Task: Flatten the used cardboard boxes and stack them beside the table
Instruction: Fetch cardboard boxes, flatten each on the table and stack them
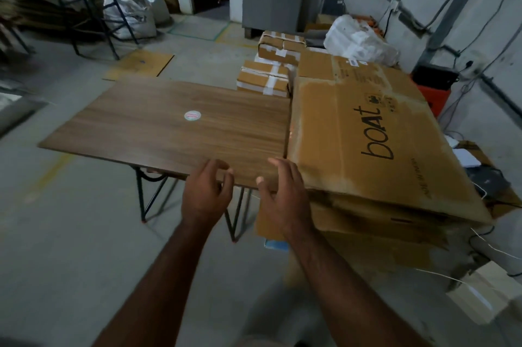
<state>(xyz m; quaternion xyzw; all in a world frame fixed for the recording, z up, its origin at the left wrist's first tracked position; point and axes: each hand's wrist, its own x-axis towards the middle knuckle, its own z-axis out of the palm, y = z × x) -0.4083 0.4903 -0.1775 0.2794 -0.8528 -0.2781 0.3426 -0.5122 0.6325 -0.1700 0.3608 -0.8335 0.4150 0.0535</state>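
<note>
Empty-handed: left hand (206, 194) and right hand (282, 194) both open with fingers spread, above the wooden table's (175, 120) near edge. Flattened "boat" carton (367, 134) already tops the flattened-box stack (375, 222) right beside the table. Taped boxes (268, 75) behind look sealed; probably not part of the job.

Flattened cardboard stack (375, 154) beside table (169, 126), left hand (206, 194), right hand (282, 199), both empty

One table (169, 123), two hands, one round sticker (192, 115), four taped parcels.
</note>
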